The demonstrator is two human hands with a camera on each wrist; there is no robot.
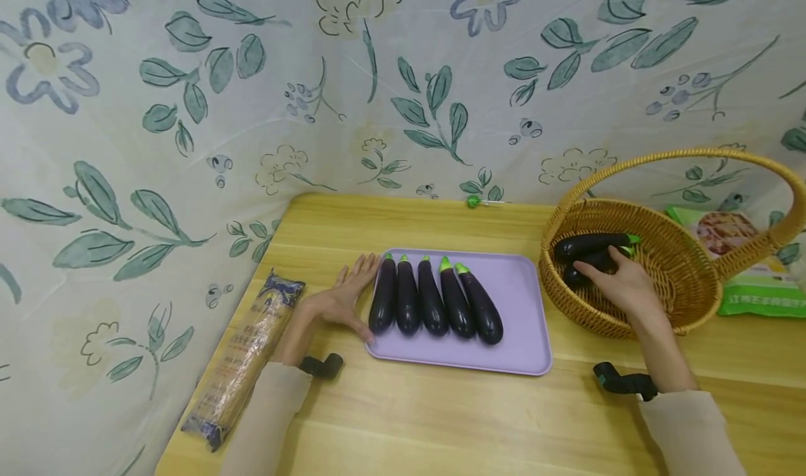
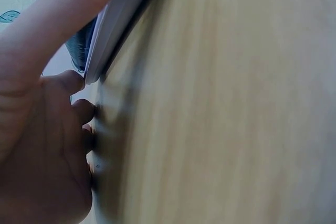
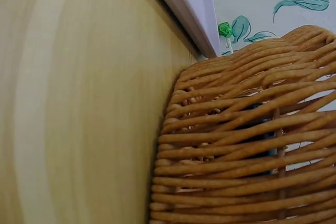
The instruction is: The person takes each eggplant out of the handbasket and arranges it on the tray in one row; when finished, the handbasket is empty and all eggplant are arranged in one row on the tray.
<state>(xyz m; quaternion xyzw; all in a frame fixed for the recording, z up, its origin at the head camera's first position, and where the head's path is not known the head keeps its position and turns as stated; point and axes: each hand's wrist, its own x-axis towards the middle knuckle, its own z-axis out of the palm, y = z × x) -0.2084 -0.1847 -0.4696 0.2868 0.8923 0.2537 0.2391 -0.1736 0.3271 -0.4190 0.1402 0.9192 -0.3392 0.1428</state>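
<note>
My left hand (image 1: 343,301) lies with fingers spread at the left rim of a lilac tray (image 1: 519,308), the thumb at its near left corner. In the left wrist view, that hand (image 2: 47,145) shows its palm side beside the tray edge (image 2: 113,24). Several dark eggplants (image 1: 433,301) lie side by side on the tray, green stems toward the wall. My right hand (image 1: 626,287) reaches into a wicker basket (image 1: 686,273) and grips an eggplant (image 1: 595,260), thumb and fingers on either side. Another eggplant (image 1: 592,243) lies just behind it. The basket wall (image 3: 247,156) hides this hand in the right wrist view.
A clear packet of noodles (image 1: 242,364) lies along the table's left side. Behind the basket, at right, is a green-and-white food bag (image 1: 762,297). The basket's tall handle (image 1: 680,154) arches over it. A small green-headed stick (image 1: 475,201) lies by the patterned cloth (image 1: 403,126).
</note>
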